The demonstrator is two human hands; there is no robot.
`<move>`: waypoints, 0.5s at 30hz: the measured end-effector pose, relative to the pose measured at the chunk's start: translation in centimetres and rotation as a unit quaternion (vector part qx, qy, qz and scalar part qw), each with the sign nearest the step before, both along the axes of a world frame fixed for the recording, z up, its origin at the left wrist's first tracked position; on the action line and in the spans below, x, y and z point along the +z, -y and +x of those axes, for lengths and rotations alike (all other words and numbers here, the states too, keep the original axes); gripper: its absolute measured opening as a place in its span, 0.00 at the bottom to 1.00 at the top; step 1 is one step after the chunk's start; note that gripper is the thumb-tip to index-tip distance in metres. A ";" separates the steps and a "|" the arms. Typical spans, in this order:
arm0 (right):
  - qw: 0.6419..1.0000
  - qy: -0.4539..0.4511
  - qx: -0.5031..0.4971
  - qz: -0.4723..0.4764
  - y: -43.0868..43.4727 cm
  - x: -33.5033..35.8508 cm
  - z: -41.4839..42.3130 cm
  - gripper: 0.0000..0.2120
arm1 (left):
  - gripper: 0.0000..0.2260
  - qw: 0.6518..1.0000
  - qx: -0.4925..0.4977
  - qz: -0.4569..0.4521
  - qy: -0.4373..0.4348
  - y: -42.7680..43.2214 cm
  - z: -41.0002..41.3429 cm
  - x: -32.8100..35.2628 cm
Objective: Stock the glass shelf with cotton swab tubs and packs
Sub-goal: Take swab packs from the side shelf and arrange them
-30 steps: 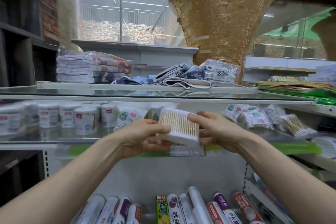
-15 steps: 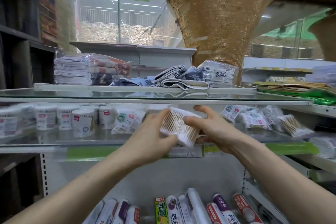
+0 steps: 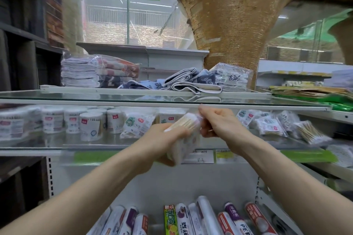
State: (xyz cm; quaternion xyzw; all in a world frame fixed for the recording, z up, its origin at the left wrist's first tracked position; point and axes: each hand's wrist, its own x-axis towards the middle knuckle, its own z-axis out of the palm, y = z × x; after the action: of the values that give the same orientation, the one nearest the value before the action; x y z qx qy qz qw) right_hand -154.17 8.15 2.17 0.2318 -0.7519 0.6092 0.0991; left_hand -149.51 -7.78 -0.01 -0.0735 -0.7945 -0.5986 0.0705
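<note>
The left grip is clamped on a swab box, with the fingers curled round its left side and its lower part. The right grip is closed too: thumb and curled fingers pinch the upper right end of the same box. The box is tilted between the two grips, in the air in front of the edge of the glass shelf, not on it; it is blurred, so its print cannot be read. To the left of the grips, round swab tubs stand on the shelf. To the right of them lie bagged swab packs. Above the grips, folded towels rest on a higher shelf. Below the grips lie rolls.
</note>
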 end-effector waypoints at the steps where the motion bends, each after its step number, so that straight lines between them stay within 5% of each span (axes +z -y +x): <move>1: 1.000 -0.003 -0.016 0.001 0.0 0.0 -0.1 0.17 | 0.08 0.998 -0.006 0.051 0.031 0.2 0.0 0.0; 6: 0.991 0.100 0.039 0.074 -0.1 -1.1 0.0 0.21 | 0.08 0.962 -0.034 0.254 0.093 1.2 -0.3 0.3; 12: 0.993 0.068 0.051 0.076 0.3 -1.0 -0.2 0.13 | 0.13 0.994 0.021 0.099 0.043 2.1 -1.5 0.1; 15: 0.988 0.125 0.086 0.031 -0.3 -1.3 -0.5 0.10 | 0.10 0.993 0.025 0.110 0.048 2.9 -1.7 0.2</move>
State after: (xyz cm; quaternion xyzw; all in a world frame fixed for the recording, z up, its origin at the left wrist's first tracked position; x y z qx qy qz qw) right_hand -154.65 8.48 0.92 0.2209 -0.7542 0.6158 -0.0559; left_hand -151.21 -10.72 0.18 -0.0167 -0.7282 -0.6829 0.0553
